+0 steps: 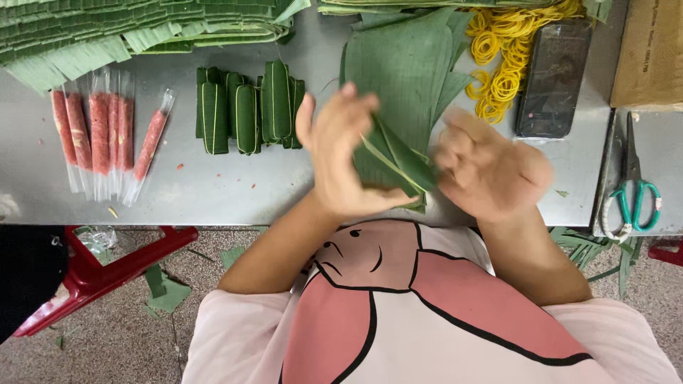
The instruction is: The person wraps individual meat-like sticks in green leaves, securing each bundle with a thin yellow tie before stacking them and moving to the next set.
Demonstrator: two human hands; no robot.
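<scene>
Closest in, a pink cartoon-print shirt (427, 313), and above it the left hand (341, 153) and right hand (491, 174), both clamped on a folded green leaf parcel (395, 167) just over the grey metal table's (213, 188) near edge; the right is blurred. Beyond it lies a stack of flat green leaves (405, 64). Tied leaf bundles (249, 107) sit mid-table, plastic-wrapped pink meat sticks (99, 135) towards the left edge. Yellow rubber bands (501, 64), a black phone (555, 78) and green-handled scissors (633, 192) lie right. Below: speckled floor (128, 334), red stool (99, 274).
</scene>
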